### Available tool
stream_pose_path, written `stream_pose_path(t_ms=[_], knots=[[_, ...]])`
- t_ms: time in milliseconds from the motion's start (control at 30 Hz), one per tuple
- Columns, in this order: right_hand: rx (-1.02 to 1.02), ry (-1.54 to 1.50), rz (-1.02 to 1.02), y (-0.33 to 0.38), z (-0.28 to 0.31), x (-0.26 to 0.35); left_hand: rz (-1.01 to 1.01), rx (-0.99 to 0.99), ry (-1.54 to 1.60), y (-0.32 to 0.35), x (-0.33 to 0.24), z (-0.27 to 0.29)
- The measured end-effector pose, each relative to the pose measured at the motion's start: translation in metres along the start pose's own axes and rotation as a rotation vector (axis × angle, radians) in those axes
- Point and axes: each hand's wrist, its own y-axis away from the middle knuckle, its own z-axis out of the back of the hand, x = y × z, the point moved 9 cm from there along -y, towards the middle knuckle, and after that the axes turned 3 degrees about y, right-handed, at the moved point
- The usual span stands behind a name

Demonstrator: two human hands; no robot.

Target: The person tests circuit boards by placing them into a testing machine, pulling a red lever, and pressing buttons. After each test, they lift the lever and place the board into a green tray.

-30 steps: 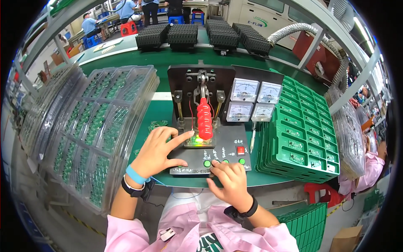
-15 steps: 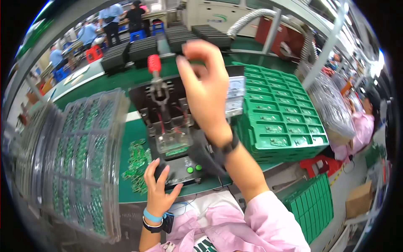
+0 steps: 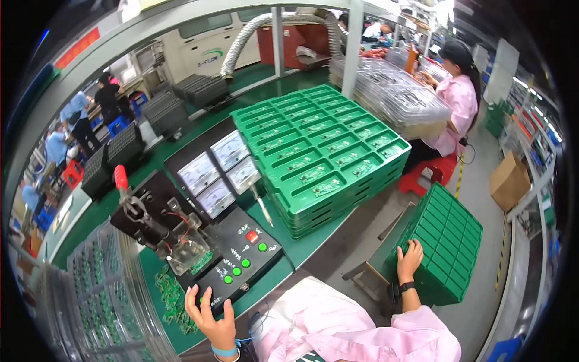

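Note:
My left hand, its fingers spread, rests at the front left corner of a black test fixture with green buttons and a red switch. A toggle clamp with a red handle stands upright on the fixture, above a clear press plate. A green circuit board lies under that plate. Off to the right, my right hand lies with extended fingers on the near left edge of a stack of green compartment trays. Its compartments show no boards.
A tall stack of green trays holding boards stands right of the fixture, behind a small screen panel. Loose boards and clear trays lie left. A co-worker sits at the right, beyond a cardboard box.
My right hand has left the space by the clamp and moved down right onto the low green tray stack. The view has turned right. My left hand stays at the fixture's corner.

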Motion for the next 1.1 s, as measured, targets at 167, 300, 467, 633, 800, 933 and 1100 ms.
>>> stream_pose_path(t_ms=[167, 300, 467, 633, 800, 933, 1100], knots=[[0.007, -0.125, -0.021, -0.002, 0.004, -0.004, -0.015, -0.016, 0.000, 0.004, -0.007, -0.002], [0.022, -0.143, 0.069, -0.005, 0.011, -0.009, -0.017, -0.008, -0.032, 0.006, -0.010, 0.001], [0.046, -0.257, -0.064, -0.024, 0.009, -0.029, -0.022, -0.001, -0.033, 0.004, -0.015, 0.004], [-0.383, -0.324, -0.077, -0.109, 0.105, -0.064, -0.045, 0.010, -0.026, 0.004, -0.019, 0.000], [-0.758, -0.135, -0.019, -0.177, 0.290, -0.080, -0.043, -0.116, 0.016, 0.004, -0.039, 0.007], [-1.032, -0.078, 0.150, -0.145, 0.402, -0.006, -0.394, -0.221, -0.091, 0.009, -0.096, -0.004], [-0.802, -0.219, 0.315, -0.129, 0.469, 0.057, -0.490, 0.430, 0.633, -0.007, -0.182, -0.087]])
